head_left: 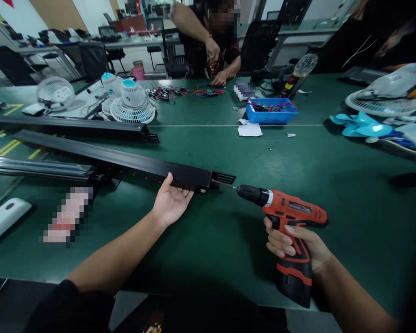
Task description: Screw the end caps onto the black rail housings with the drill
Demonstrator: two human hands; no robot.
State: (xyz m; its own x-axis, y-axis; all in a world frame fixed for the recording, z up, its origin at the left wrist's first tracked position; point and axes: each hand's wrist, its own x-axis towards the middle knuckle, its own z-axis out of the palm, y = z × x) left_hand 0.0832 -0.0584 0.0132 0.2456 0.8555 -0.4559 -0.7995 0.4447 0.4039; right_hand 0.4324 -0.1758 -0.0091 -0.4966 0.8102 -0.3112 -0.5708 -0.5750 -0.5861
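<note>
My right hand (294,243) is wrapped round the grip of an orange and black cordless drill (294,208), a finger at its trigger. The drill points left, and its long thin bit reaches the end of a long black metal profile (152,165). Whether the bit sits in a screw there cannot be made out. My left hand (173,201) holds the near edge of that profile close to its right end, thumb on top and fingers underneath. A black slotted piece (225,177) sticks out of the profile's end.
Another black profile (65,122) lies behind, and a shiny one (38,167) at the left. Fan parts (131,104), a blue bin of wires (272,113) and light-blue fan blades (364,125) stand farther back on the green table (194,259). Across it a person (208,46) works with wires.
</note>
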